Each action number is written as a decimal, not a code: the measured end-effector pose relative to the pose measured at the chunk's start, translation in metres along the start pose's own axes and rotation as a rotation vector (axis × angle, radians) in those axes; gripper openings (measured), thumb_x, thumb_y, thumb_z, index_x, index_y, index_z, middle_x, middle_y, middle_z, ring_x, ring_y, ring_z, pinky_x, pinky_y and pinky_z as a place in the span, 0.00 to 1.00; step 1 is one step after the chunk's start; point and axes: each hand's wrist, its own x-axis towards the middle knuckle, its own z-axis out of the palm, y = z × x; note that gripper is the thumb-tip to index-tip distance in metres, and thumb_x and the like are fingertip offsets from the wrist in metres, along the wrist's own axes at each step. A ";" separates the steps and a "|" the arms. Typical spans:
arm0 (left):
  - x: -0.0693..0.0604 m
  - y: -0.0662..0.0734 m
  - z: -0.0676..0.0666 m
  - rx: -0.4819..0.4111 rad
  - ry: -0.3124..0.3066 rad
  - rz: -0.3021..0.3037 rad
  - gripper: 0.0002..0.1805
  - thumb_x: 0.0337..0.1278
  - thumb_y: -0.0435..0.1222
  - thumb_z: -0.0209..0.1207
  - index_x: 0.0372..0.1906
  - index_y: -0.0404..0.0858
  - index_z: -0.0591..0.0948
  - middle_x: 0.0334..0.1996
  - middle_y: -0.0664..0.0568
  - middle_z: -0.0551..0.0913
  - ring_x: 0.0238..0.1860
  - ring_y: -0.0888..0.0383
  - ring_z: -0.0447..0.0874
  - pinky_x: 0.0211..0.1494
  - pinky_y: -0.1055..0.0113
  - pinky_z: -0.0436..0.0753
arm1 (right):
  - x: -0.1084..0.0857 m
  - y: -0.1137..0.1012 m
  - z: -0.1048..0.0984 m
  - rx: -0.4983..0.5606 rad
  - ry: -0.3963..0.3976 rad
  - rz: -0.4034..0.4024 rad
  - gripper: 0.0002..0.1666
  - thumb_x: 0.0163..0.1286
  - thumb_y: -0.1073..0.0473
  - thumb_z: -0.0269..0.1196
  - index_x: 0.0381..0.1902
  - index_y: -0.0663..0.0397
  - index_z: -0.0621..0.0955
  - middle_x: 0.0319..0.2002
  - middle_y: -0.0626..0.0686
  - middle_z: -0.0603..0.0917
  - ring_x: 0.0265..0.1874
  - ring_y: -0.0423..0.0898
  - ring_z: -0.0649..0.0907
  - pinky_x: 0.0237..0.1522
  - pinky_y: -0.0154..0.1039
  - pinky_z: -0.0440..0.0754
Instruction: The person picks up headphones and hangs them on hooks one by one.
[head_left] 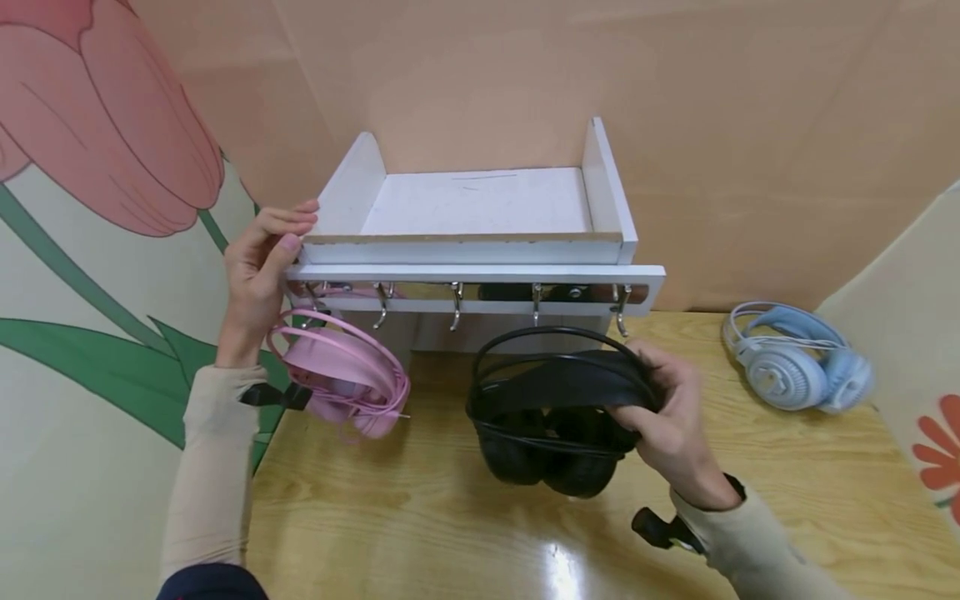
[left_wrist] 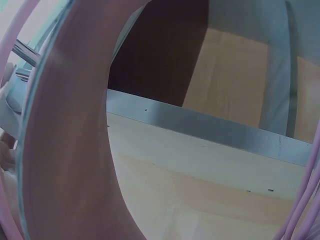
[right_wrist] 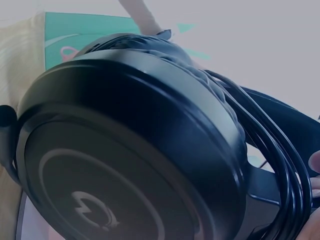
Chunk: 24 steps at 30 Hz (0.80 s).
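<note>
A white shelf (head_left: 459, 252) with a hook rail along its front stands in the middle of the head view. My left hand (head_left: 258, 262) holds the shelf's left front corner, thumb in front and fingers along the side. Just below that hand, pink headphones (head_left: 348, 367) hang at the leftmost hook, their cable wrapped around them. With my right hand (head_left: 667, 417) I grip black headphones (head_left: 562, 383) by the right part of the headband, in front of and below the right-hand hooks. One round black ear cup (right_wrist: 120, 150) fills much of the right wrist view.
Several metal hooks (head_left: 457, 307) line the rail above the black headphones. Light blue headphones (head_left: 795, 367) lie on the wooden table (head_left: 420, 525) at the right. A peach-coloured wall (head_left: 750, 150) rises behind the shelf; a tulip-patterned panel (head_left: 112, 267) stands close on the left.
</note>
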 end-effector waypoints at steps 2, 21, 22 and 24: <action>0.000 0.000 0.000 -0.006 0.002 0.000 0.09 0.72 0.26 0.59 0.45 0.21 0.84 0.49 0.46 0.90 0.67 0.46 0.84 0.82 0.52 0.70 | 0.001 0.001 0.002 0.004 -0.003 -0.007 0.15 0.43 0.86 0.54 0.27 0.67 0.76 0.24 0.46 0.79 0.21 0.41 0.75 0.19 0.39 0.64; 0.000 0.001 0.000 0.004 -0.001 0.003 0.10 0.72 0.27 0.60 0.46 0.21 0.84 0.49 0.47 0.90 0.67 0.47 0.83 0.83 0.52 0.69 | 0.005 0.005 0.014 0.004 -0.040 -0.022 0.14 0.47 0.85 0.56 0.29 0.68 0.78 0.21 0.46 0.78 0.18 0.40 0.73 0.15 0.39 0.65; 0.000 0.000 0.000 0.005 -0.002 0.003 0.10 0.72 0.28 0.60 0.46 0.21 0.84 0.49 0.47 0.90 0.67 0.47 0.83 0.83 0.52 0.69 | 0.005 0.005 0.015 0.003 -0.040 -0.021 0.14 0.47 0.86 0.56 0.30 0.68 0.78 0.22 0.46 0.78 0.18 0.39 0.74 0.16 0.39 0.65; 0.000 0.000 0.000 0.012 -0.004 0.004 0.10 0.72 0.28 0.60 0.46 0.21 0.84 0.49 0.47 0.90 0.67 0.47 0.83 0.83 0.52 0.69 | 0.005 0.007 0.016 0.002 -0.038 -0.019 0.15 0.48 0.86 0.57 0.30 0.69 0.79 0.24 0.45 0.80 0.20 0.39 0.75 0.18 0.38 0.67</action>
